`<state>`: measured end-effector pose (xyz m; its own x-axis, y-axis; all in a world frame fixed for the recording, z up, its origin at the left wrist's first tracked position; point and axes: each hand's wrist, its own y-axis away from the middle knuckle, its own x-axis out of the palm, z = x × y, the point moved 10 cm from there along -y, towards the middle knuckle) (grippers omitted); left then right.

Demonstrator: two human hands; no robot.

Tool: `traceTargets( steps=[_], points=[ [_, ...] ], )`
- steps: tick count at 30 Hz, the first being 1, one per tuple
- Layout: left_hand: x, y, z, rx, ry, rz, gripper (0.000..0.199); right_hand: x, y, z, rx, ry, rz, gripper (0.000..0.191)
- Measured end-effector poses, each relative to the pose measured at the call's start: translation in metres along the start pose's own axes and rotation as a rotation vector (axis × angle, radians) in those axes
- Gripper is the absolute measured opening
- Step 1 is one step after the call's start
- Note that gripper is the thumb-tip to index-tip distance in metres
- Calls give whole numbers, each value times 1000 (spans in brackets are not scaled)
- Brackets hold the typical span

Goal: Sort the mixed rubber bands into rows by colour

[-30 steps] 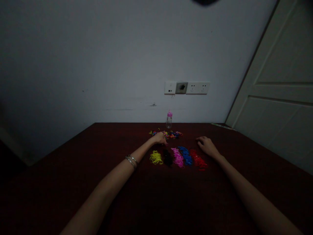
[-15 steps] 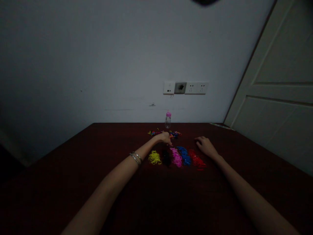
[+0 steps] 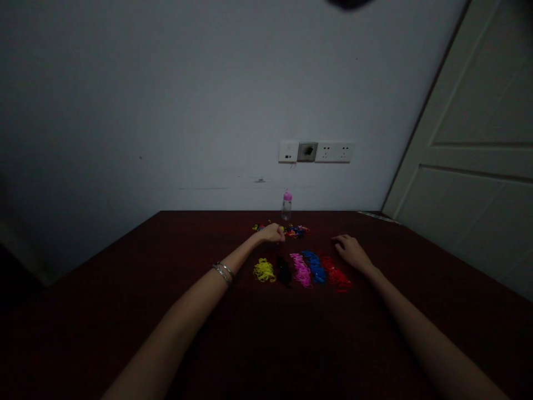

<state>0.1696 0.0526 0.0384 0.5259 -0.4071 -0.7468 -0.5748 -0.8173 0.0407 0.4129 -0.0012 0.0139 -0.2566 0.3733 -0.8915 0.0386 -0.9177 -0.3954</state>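
My left hand [image 3: 272, 233], fingers pressed together, hovers at the near edge of a mixed-colour pile of small bands [image 3: 296, 230]; whatever its fingertips hold is too small to make out. My right hand [image 3: 350, 250] lies on the table with its fingers spread, holding nothing. Between me and the mixed pile, sorted heaps run left to right: yellow bands [image 3: 264, 270], black bands [image 3: 283, 271], pink bands [image 3: 301, 270], blue bands [image 3: 315, 266] and red bands [image 3: 335, 272].
A clear bottle with a pink cap [image 3: 287, 205] stands behind the mixed pile. The dark red table [image 3: 266, 344] meets a pale wall carrying a row of sockets [image 3: 333, 151]. A white panelled door [image 3: 478, 166] is at the right.
My left hand has moved left and slightly away from the pink heap, toward the mixed pile. My right hand has stayed in place.
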Motion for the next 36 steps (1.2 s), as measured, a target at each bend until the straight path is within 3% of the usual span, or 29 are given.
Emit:
traceTargets(
  steps=[4,9,13,30,36],
  points=[
    [-40,7,44,-42,22,-214,16,1,0,-1,-1,-5,0,34],
    [-97,42,115,-240,-1,-628,20,0,-1,0,-9,13,-6,33],
    [-111,67,144,-324,98,-830,21,-1,0,2,-17,31,-4,33],
    [-105,76,149,-220,278,-890,27,-1,-2,1,18,17,9,32],
    [-105,79,144,-225,279,-870,28,-7,-18,9,100,-97,-77,30]
  ],
)
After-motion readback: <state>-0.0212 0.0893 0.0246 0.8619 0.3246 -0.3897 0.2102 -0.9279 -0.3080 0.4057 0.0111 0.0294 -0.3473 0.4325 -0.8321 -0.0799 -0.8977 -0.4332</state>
